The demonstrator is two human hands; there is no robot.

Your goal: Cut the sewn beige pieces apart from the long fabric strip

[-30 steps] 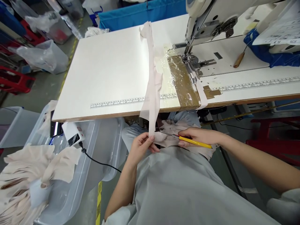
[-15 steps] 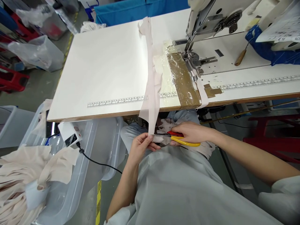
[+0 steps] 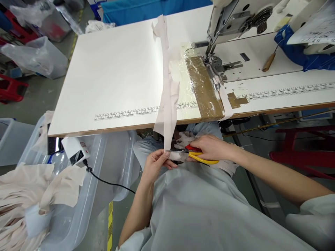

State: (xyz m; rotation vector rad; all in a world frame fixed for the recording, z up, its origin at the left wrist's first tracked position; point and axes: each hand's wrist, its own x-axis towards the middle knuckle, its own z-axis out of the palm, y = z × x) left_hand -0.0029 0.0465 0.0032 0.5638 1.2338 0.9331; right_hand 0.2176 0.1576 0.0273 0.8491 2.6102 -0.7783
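Note:
A long pale pink fabric strip (image 3: 167, 94) runs down the white table and hangs over its front edge. My left hand (image 3: 157, 164) pinches the strip's lower end between thumb and fingers, above my lap. My right hand (image 3: 208, 148) is closed around scissors (image 3: 202, 159) with one yellow and one red handle. Their dark blades point left and lie across the strip just beside my left thumb. More pale fabric scraps (image 3: 186, 138) rest on my lap beneath the scissors, partly hidden by my right hand.
A sewing machine (image 3: 230, 24) stands at the table's right, with brown tape (image 3: 202, 90) beside its needle area. A wooden-handled awl (image 3: 269, 62) lies right of it. At left, a clear plastic bin (image 3: 86, 209) holds bundled fabric pieces (image 3: 23, 188) and a white power bank (image 3: 75, 150) with a cable.
The scissor handles have drawn closer together, and my right hand has shifted slightly left. My left hand keeps its pinch on the strip. The whole view has shifted a little.

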